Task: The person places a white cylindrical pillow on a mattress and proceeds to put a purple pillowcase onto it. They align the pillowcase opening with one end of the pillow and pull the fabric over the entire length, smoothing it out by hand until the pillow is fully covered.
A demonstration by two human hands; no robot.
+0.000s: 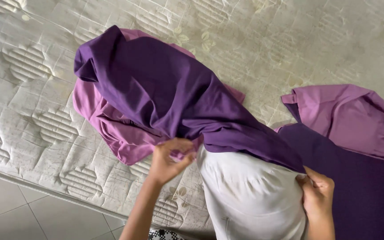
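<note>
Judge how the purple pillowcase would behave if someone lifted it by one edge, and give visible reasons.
The purple pillowcase would probably flop and drape, since it lies in soft folds over the white pillow. It looks light: the left hand and right hand gather its edge with fingertips only. It may slide easily over the quilted mattress.

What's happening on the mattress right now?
A person is working a purple pillowcase over a white pillow on a bare quilted mattress. The left hand grips the case's edge, and the right hand pinches it at the pillow's other side. The pillow's near end is uncovered. A purple sheet lies alongside.
</note>
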